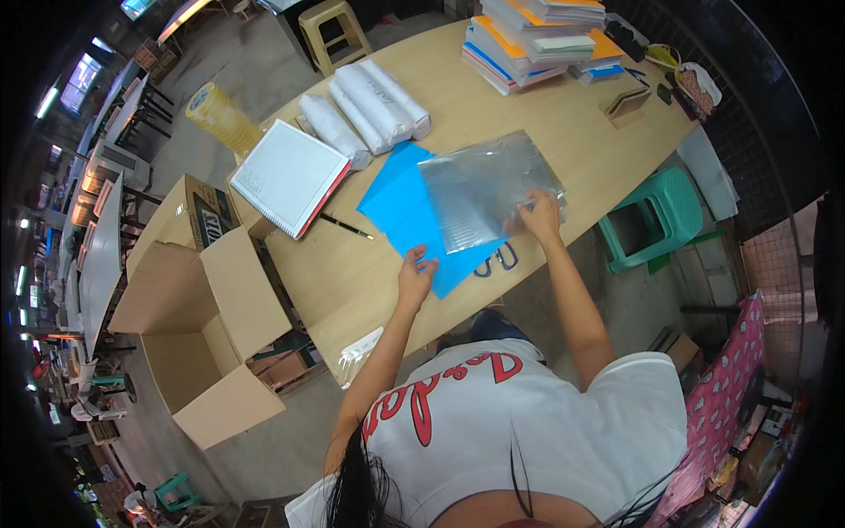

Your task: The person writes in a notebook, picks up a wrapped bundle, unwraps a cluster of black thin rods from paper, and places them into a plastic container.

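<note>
A stack of clear plastic sleeves [475,180] lies over blue sheets [400,198] on the wooden table. My right hand [540,216] is at the sleeves' right side, its thumb and fingers pinched on the plastic. At the lower left edge of the blue sheets is my left hand [417,276], fingers loosely bent and apart, with nothing seen in them. Blue-handled scissors [496,262] stick out from beneath the sheets, between my hands; their blades are hidden. A black pen [347,226] rests left of the blue sheets.
A spiral notebook [289,172], white wrapped rolls [378,101] and a tape stack [220,116] occupy the table's far left. Books and papers [528,48] are piled at the back. An open cardboard box [189,330] stands at left, a green stool [656,216] at right.
</note>
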Demonstrator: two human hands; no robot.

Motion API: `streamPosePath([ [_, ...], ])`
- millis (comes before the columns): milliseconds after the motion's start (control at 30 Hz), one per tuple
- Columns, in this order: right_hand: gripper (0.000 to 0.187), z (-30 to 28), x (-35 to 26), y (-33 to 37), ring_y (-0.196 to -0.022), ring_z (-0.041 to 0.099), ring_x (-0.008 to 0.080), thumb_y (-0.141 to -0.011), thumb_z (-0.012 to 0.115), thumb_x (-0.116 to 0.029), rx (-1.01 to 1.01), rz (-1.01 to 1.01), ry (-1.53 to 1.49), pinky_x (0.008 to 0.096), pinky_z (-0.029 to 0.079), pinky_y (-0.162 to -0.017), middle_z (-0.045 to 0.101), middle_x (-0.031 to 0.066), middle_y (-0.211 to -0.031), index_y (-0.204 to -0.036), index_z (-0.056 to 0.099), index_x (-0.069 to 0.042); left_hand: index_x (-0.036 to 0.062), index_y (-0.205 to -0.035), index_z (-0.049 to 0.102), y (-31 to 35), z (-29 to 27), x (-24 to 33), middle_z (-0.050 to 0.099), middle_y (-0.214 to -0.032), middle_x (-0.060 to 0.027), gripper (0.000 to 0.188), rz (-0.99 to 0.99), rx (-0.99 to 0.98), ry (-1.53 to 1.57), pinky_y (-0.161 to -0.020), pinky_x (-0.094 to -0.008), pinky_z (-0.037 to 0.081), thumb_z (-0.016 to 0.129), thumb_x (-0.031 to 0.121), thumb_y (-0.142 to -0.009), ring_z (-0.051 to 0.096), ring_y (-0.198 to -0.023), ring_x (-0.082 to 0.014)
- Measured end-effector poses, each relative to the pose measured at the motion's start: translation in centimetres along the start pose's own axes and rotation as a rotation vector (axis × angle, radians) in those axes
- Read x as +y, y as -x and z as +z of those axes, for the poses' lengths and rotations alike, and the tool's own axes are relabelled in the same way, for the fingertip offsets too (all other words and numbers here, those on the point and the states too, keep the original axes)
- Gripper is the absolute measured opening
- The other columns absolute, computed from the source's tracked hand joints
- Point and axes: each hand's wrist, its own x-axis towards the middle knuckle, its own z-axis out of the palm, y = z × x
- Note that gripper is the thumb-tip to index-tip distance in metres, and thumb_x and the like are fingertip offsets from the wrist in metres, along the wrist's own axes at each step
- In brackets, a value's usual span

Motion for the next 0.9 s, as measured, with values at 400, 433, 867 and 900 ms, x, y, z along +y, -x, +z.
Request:
streamPosePath([
  [400, 0.059, 0.2, 8.9, -12.3, -0.102, 0.061, 0.0333, -0.062, 0.086, -0.027, -0.353, 0.255, -0.032, 0.0418, 0.050, -0.084, 0.063, 0.0171, -0.108, -0.108, 0.056, -0.005, -0.0040, -0.110, 0.056, -7.7, 8.5, 1.4, 0.064, -0.100, -0.0231, 0.045, -0.075, 0.292, -0.323, -0.079, -0.0408, 0.049, 0.072, 0.025, -0.079, 0.063, -0.093, -0.0345],
  [433, 0.059, 0.4, 9.4, -12.9, -0.102, 0.061, 0.0333, -0.062, 0.086, -0.027, -0.376, 0.234, -0.033, 0.0418, 0.050, -0.084, 0.063, 0.0171, -0.108, -0.108, 0.056, -0.005, -0.0040, -0.110, 0.056, -7.4, 8.9, 0.9, 0.064, -0.100, -0.0231, 0.045, -0.091, 0.320, -0.321, -0.079, -0.0408, 0.049, 0.072, 0.025, -0.079, 0.063, -0.093, -0.0345],
  [867, 0.068, 0.5, 5.1, -15.5, -0.104, 0.057, 0.0293, -0.058, 0.086, -0.043, -0.411, 0.050, 0.062, 0.0418, 0.049, -0.082, 0.053, 0.0119, -0.112, -0.108, 0.052, -0.010, -0.0018, -0.100, 0.057, -6.2, 9.8, 1.2, 0.063, -0.084, -0.0124, 0.039, -0.136, 0.288, -0.335, -0.067, -0.0348, 0.047, 0.078, 0.019, -0.075, 0.059, -0.076, -0.0198],
  [900, 0.073, 0.6, 5.5, -15.8, -0.104, 0.056, 0.0291, -0.057, 0.085, -0.047, -0.414, 0.049, 0.085, 0.0427, 0.049, -0.081, 0.053, 0.0115, -0.113, -0.110, 0.051, -0.010, -0.0019, -0.100, 0.056, -6.4, 9.9, 1.3, 0.063, -0.084, -0.0114, 0.037, -0.134, 0.276, -0.333, -0.067, -0.0338, 0.047, 0.077, 0.018, -0.076, 0.059, -0.076, -0.0184],
])
